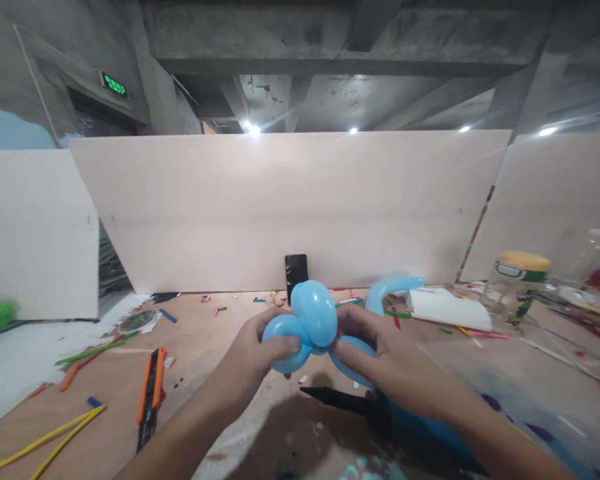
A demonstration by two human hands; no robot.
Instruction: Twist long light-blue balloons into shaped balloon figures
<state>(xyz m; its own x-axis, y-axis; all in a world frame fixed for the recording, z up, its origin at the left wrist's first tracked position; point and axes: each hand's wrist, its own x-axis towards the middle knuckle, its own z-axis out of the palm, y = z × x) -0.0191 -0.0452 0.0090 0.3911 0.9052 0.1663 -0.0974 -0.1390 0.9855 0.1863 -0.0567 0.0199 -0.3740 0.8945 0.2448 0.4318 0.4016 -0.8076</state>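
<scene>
A light blue twisting balloon [315, 313] is held up above the table in both hands, twisted into several rounded bubbles. My left hand [265, 343] is closed on the loop at its left, thumb pressed on the front. On the other side my right hand [367, 340] pinches it by the twist, thumb and fingers around the right-hand section. The balloon's long thin tail [393, 287] curves up behind my right hand and points right. Under my right forearm lies a blue balloon pump [420, 427] with a black pointed nozzle [330, 397].
A black phone [296, 272] leans on the white board [300, 207]. An orange utility knife [151, 393] and yellow uninflated balloon [70, 427] lie left. A paper roll [447, 308] and yellow-lidded jar [517, 287] stand right. Balloon scraps litter the table.
</scene>
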